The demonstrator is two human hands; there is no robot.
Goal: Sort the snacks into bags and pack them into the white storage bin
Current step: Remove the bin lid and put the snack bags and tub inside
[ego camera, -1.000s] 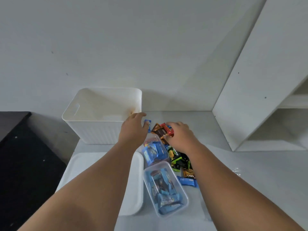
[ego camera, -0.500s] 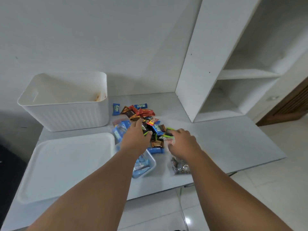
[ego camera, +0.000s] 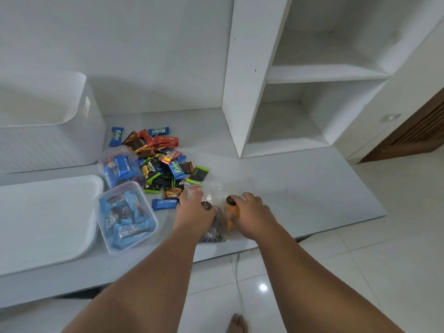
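Hands meet on a crinkly clear plastic bag (ego camera: pixel 216 192): left hand (ego camera: pixel 194 211) and right hand (ego camera: pixel 252 212) both grip it on the smooth surface (ego camera: pixel 300 183). Glossy foil snacks (ego camera: pixel 163 162) are heaped near the ribbed white bin (ego camera: pixel 48 145).

Both forearms (ego camera: pixel 153 272) are bare up to the left hand (ego camera: pixel 195 212) and right hand (ego camera: pixel 252 212); bare toes (ego camera: pixel 236 323) show bottom centre.

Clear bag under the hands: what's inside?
Through the clear bag show dark patterned packets and something orange. The left hand and right hand cover its middle, so the count and anything beneath them is hidden.
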